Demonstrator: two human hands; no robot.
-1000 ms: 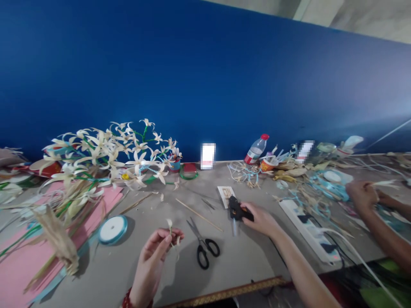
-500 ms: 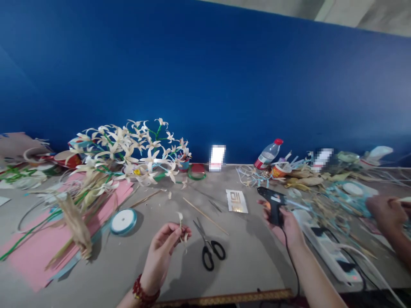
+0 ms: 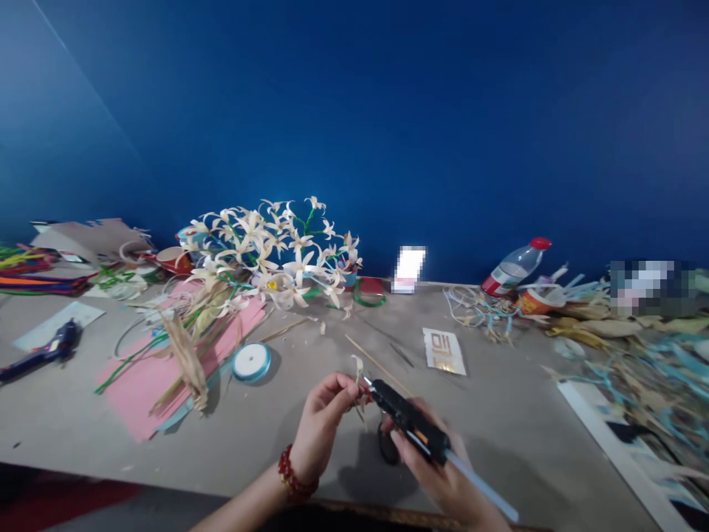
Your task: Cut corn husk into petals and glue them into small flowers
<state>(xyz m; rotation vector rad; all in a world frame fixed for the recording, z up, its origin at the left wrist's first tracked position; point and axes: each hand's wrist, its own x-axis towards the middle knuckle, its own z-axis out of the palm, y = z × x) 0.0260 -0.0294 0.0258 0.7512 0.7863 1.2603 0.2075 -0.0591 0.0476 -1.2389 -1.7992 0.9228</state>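
Note:
My left hand [image 3: 331, 414], with a red bead bracelet at the wrist, pinches a small pale husk flower [image 3: 358, 363] whose petals stick out above and below the fingers. My right hand [image 3: 426, 451] is wrapped round a black hot glue gun [image 3: 407, 417], with a clear glue stick [image 3: 481, 484] poking from its rear. The gun's metal nozzle points left and is right beside the flower; whether they touch I cannot tell. Black-handled scissors [image 3: 388, 445] lie on the table, mostly hidden behind the gun and my right hand.
Pale flowers [image 3: 299, 258] on green stems stand at the back. Pink paper [image 3: 133, 395] with dried husks and a blue ribbon spool [image 3: 251, 362] lie left, near another glue gun [image 3: 60, 343]. A printed packet [image 3: 444, 351], a bottle [image 3: 515, 266] and a power strip [image 3: 603, 436] are right.
My right hand has brought the glue gun left and turned its nozzle to the flower in my left hand. The view has swung left; the other person's hand is out of sight.

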